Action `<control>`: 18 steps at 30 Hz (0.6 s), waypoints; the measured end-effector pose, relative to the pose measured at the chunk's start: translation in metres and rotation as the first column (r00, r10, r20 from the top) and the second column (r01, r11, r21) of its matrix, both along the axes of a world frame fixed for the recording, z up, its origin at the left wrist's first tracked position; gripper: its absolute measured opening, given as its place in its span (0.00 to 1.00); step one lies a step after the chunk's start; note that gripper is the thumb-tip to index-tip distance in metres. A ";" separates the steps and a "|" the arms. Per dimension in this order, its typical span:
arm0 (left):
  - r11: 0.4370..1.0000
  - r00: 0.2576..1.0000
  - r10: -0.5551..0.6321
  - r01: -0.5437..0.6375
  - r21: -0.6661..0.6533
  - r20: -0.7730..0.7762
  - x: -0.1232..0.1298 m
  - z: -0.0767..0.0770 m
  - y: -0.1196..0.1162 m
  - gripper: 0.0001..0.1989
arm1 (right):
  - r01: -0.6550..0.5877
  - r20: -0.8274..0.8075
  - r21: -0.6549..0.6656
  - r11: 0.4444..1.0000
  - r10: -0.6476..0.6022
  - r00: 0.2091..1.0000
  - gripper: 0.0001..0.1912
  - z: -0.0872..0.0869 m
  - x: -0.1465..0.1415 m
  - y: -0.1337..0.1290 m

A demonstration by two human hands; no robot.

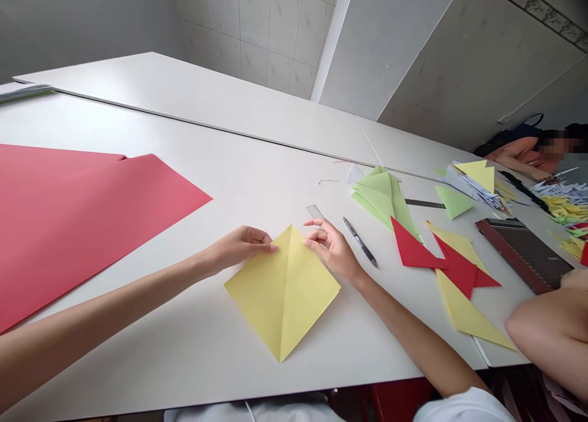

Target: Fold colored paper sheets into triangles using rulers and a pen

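Observation:
A square of yellow paper (261,287) with a crease from its top corner to its bottom corner lies before me, turned like a diamond. My left hand (250,244) is closed on its upper left edge, thumb on top. At the upper right edge, my right hand (331,247) pinches the paper between thumb and fingers, with the other fingers curled above. A small clear ruler (314,211) lies partly behind my right hand. Just to the right of that hand is a black pen (361,243).
Large red sheets (92,214) cover the table's left side. To the right lie folded green papers (381,195), red triangles (418,244), yellow triangles (468,312) and a dark brown slatted board (523,253). A neighbour's arm (551,324) rests at the right; another person (528,155) sits farther off.

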State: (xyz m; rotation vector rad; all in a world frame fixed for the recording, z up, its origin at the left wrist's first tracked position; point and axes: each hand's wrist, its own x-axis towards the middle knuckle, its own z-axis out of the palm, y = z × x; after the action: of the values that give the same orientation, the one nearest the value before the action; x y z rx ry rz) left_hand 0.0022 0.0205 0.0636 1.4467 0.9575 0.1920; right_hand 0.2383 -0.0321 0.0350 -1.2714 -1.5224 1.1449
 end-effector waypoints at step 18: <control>0.983 0.996 -0.009 0.025 0.183 -0.090 0.013 0.005 -0.002 0.20 | -0.114 -0.098 -0.094 0.989 0.105 0.990 0.13 0.011 0.016 0.018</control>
State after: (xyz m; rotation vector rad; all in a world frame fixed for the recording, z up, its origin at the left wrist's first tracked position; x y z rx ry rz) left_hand 0.0148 0.0181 0.0687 1.6441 1.0207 0.2090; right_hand 0.2541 -0.0137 0.0455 -1.1941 -1.4973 1.3468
